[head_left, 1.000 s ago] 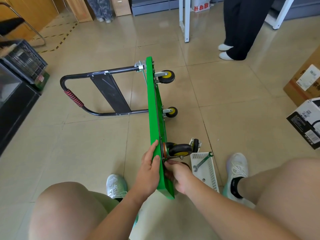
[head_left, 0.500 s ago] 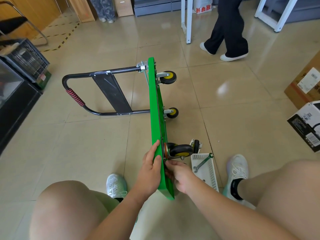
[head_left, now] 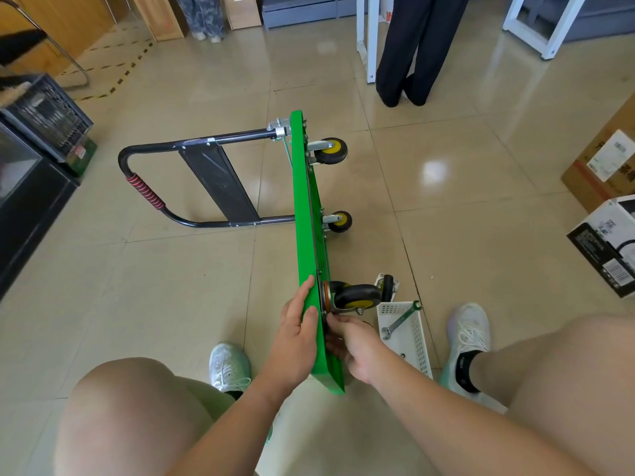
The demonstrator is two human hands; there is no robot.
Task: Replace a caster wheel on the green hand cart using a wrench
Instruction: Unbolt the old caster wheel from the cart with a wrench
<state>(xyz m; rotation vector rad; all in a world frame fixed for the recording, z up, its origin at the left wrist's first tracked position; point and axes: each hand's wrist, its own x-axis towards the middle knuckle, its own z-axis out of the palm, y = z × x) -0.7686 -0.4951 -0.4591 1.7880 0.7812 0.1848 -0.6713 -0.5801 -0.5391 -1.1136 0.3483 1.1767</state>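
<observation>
The green hand cart (head_left: 309,214) stands on its side edge on the floor, deck upright, black handle (head_left: 165,187) lying to the left. My left hand (head_left: 296,333) grips the deck's near top edge. My right hand (head_left: 354,345) is on the deck's underside just below the near caster wheel (head_left: 357,295), fingertips pinched at its mounting plate; what they hold is hidden. A loose caster wheel (head_left: 387,286) lies on the floor behind it. The green wrench (head_left: 400,319) rests across a white basket (head_left: 417,341).
Two more casters (head_left: 330,151) (head_left: 340,221) stick out of the deck farther away. A person in black trousers (head_left: 409,53) stands beyond the cart. Cardboard boxes (head_left: 604,187) sit at right, a black crate (head_left: 44,118) at left. My shoes flank the cart.
The person in black trousers has stepped a little to the side. My hands stay at the near caster, the right fingers shifting slightly at the plate.
</observation>
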